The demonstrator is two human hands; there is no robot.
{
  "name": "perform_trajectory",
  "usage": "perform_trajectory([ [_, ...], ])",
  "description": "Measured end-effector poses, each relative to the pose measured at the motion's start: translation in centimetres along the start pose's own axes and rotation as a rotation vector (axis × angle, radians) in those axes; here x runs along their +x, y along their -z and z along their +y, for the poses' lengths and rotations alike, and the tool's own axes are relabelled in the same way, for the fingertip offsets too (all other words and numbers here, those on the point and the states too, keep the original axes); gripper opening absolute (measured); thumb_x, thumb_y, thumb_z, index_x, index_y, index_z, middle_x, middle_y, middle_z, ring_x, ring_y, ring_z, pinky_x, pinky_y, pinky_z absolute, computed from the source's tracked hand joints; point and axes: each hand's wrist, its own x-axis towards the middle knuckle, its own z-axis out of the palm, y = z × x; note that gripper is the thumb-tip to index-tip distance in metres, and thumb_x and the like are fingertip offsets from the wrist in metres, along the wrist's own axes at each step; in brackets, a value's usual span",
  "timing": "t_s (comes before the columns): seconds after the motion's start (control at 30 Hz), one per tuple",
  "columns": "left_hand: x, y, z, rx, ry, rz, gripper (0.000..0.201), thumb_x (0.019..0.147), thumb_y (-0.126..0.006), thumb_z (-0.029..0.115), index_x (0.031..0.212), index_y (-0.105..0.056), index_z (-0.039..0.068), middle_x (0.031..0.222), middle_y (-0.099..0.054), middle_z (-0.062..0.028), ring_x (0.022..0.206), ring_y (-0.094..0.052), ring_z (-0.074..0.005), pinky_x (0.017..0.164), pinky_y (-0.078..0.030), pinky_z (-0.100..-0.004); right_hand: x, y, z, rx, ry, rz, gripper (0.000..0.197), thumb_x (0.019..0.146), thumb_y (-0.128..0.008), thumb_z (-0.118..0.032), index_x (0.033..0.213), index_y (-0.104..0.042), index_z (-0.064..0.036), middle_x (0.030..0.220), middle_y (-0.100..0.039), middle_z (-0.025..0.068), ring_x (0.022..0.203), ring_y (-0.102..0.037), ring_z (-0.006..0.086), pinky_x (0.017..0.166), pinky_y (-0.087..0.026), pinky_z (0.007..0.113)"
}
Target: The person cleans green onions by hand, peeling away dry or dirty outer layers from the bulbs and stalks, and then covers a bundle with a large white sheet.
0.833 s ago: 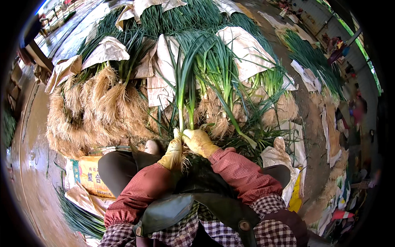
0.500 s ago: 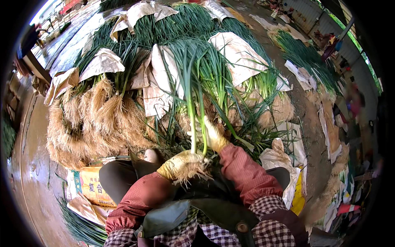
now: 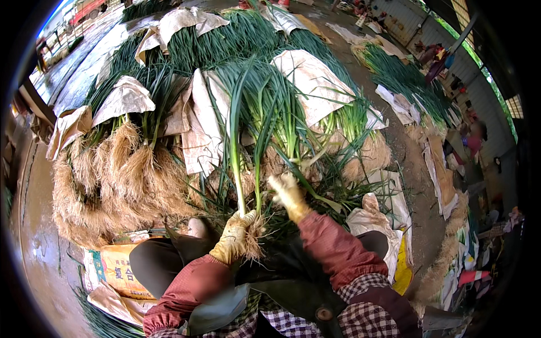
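My left hand (image 3: pixel 230 239), in a yellowish glove, is closed around the root end of two green onions (image 3: pixel 237 174). Their white stems rise from my fist, the green leaves point away from me, and the pale roots (image 3: pixel 255 239) hang out beside my fingers. To the right, my gloved right hand (image 3: pixel 288 196) is slightly blurred, its fingers apart and nothing seen in them. Just beyond it a pale, limp leaf (image 3: pixel 313 159) shows above the loose green leaves.
Bundles of green onions with bushy roots (image 3: pixel 121 180) lie in front of me, partly under pale sacks (image 3: pixel 307 84). Trimmed leaves (image 3: pixel 344 194) litter the ground at right. A printed yellow sack (image 3: pixel 125 270) is by my left knee. Another row of onions (image 3: pixel 397 70) and people are farther right.
My right hand has come off the onion stems and opened to the right. My left hand has shifted left with the onions. A pale leaf now shows beyond my right hand.
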Motion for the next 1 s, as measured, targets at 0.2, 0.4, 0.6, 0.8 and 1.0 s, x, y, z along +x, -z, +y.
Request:
perform_trajectory([
  [0.2,1.0,0.9,-1.3,0.226,0.061,0.148,0.017,0.085,-0.054,0.014,0.091,-0.057,-0.002,0.073,-0.06,-0.006,0.062,-0.057,-0.0132,0.054,-0.047,-0.0241,2.0,-3.4,4.8,0.072,0.067,0.017,0.023,0.088,-0.048,-0.023,0.088,-0.056,-0.0011,0.076,-0.062,0.0053,0.066,-0.054,0.0127,0.054,-0.046,0.027],
  [0.4,1.4,-0.1,-0.2,0.045,0.018,0.135,0.019,0.085,-0.055,0.016,0.098,-0.052,0.002,0.075,-0.058,-0.0049,0.058,-0.055,-0.0124,0.047,-0.044,-0.0217,0.2,-4.0,3.1,-0.307,0.398,-0.316,0.042,0.09,-0.044,-0.039,0.099,-0.054,0.0017,0.071,-0.058,0.0069,0.069,-0.056,0.0217,0.067,-0.045,0.03],
  [0.6,1.6,1.5,0.0,0.045,0.065,0.124,0.015,0.085,-0.053,0.014,0.093,-0.051,0.002,0.067,-0.055,-0.0057,0.05,-0.052,-0.0129,0.04,-0.041,-0.0207,-4.0,-1.6,2.4,-0.307,0.034,-0.637,0.041,0.091,-0.04,-0.038,0.096,-0.056,-0.0003,0.075,-0.058,0.0056,0.069,-0.057,0.0215,0.066,-0.047,0.032],
  [0.8,2.1,1.6,1.3,0.045,-0.061,-0.007,0.015,0.085,-0.053,0.012,0.092,-0.051,-0.001,0.076,-0.059,-0.0116,0.061,-0.06,-0.0205,0.05,-0.049,-0.0276,-0.3,6.5,12.2,-1.379,0.365,-0.491,0.033,0.087,-0.042,-0.03,0.094,-0.057,-0.0014,0.085,-0.061,0.0149,0.08,-0.059,0.0323,0.069,-0.047,0.041],
  [1.0,1.7,0.1,1.2,0.245,0.125,-0.007,0.02,0.086,-0.054,0.019,0.086,-0.052,-0.001,0.074,-0.058,-0.0113,0.065,-0.058,-0.0206,0.057,-0.047,-0.0272,7.2,4.2,6.9,-0.891,-0.038,0.326,0.034,0.081,-0.055,-0.025,0.102,-0.047,0.0001,0.082,-0.06,0.0174,0.064,-0.057,0.0303,0.059,-0.047,0.038],
])
